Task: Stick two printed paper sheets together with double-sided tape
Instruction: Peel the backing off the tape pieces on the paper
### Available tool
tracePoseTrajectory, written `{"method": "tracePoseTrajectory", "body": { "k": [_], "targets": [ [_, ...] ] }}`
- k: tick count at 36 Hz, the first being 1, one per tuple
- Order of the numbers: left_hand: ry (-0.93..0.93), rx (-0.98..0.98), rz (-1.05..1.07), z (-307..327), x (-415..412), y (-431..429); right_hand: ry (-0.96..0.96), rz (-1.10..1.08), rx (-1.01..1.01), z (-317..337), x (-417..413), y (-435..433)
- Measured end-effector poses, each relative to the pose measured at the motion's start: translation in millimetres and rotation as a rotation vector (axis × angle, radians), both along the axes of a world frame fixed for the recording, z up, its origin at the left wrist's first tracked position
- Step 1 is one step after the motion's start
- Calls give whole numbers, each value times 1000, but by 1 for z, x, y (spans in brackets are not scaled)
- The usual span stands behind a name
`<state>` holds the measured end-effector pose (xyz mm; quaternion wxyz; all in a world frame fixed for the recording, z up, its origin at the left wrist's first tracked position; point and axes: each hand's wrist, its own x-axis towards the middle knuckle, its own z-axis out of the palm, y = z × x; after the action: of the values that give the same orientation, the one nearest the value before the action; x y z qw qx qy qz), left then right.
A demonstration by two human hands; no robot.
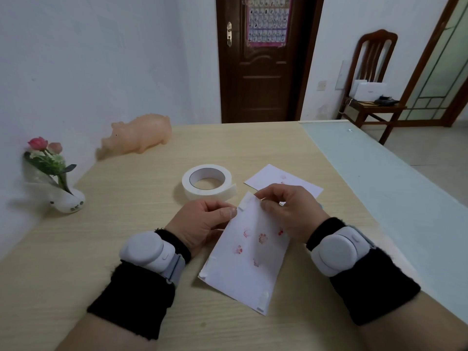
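A white paper sheet (pixel 249 259) with faint red paw prints lies tilted on the wooden table (pixel 126 244), with small tape pieces at its corners. My left hand (pixel 202 221) pinches the sheet's upper left edge next to a tape piece (pixel 244 202). My right hand (pixel 288 211) pinches at the sheet's top corner by that tape piece. A second printed sheet (pixel 271 177) lies flat behind my right hand, partly hidden by it. The roll of double-sided tape (pixel 207 182) rests just beyond my left hand with its loose end sticking out to the right.
A peach-coloured pig figure (pixel 140 134) stands at the table's far left. A small white vase with flowers (pixel 57 178) leans by the left wall. A glass strip (pixel 379 178) borders the table on the right. A chair (pixel 372 79) and a door are behind.
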<state>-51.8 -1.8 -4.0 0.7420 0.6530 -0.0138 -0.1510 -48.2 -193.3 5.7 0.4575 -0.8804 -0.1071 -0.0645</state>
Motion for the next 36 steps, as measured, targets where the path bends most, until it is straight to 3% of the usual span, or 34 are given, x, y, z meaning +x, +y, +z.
{"method": "tracePoseTrajectory", "body": {
  "k": [7,13,15,36],
  "targets": [
    [-52,50,54,-2,1,-2,-38,4,-16,0,-1,3],
    [-76,28,99,-3,1,-5,-534,-168,-257,0,-3,13],
    [-93,28,117,-4,1,-5,-598,-147,-284,0,-4,17],
    [-156,56,48,0,-2,-5,-382,-66,-287,-1,-9,21]
  ]
}}
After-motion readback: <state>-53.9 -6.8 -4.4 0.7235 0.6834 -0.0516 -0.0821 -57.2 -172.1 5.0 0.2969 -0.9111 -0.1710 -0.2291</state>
